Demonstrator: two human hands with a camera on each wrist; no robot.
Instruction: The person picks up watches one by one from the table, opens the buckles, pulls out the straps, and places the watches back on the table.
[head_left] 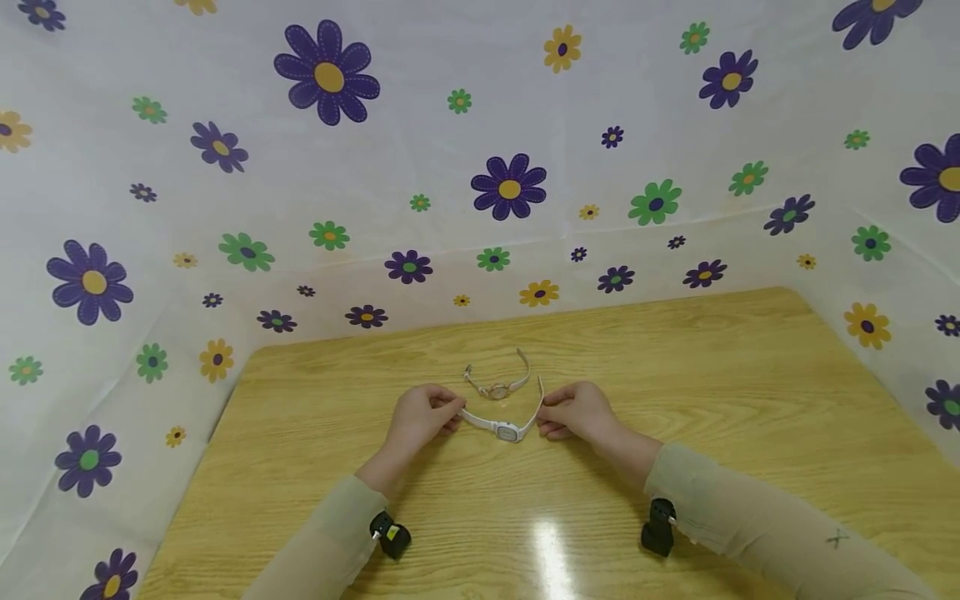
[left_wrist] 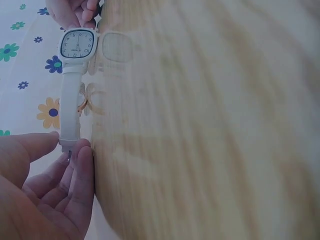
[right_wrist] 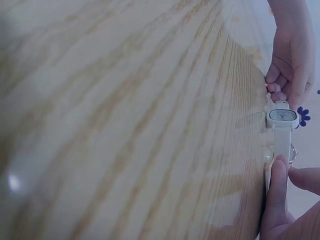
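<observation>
A white wristwatch (head_left: 507, 431) with a rounded-square dial lies on the table, its two strap halves spread upward in a V in the head view. My left hand (head_left: 422, 418) pinches the buckle end of its strap, as the left wrist view shows with the white strap (left_wrist: 70, 105) between thumb and fingers. On the other side, my right hand (head_left: 583, 412) holds the other strap half between thumb and index finger, and the strap's tip sticks out past the fingertips. Just behind lies a second, thinner watch (head_left: 498, 391) with a gold-coloured case and pale strap, touched by neither hand.
The wooden table (head_left: 750, 375) has a glossy top with a bright light reflection near its front. White cloth (head_left: 420, 125) printed with flowers hangs behind it and on both sides. Each sleeve carries a small black camera, one on the left wrist (head_left: 391, 536).
</observation>
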